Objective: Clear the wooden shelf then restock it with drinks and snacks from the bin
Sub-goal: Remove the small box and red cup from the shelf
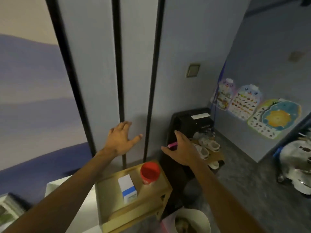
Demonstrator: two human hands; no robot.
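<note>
The wooden shelf (151,195) stands low in the middle. On its top sit a white and blue box (127,188) and a red-lidded jar (149,172). My left hand (120,139) hovers above and behind the shelf, fingers spread, holding nothing. To the right of the shelf, my right hand (181,151) is raised with a thin pink stick-like item (172,145) showing at its fingers; how it is held is unclear. A white round bin (204,219) with some contents sits below the shelf at the bottom edge.
Behind the shelf rise grey wall panels with black strips (120,81). A black appliance (193,121) stands to the right, with small shoes (208,147) on a low rack beside it. Picture charts (242,103) lean on the right wall. A white surface (55,185) lies to the left.
</note>
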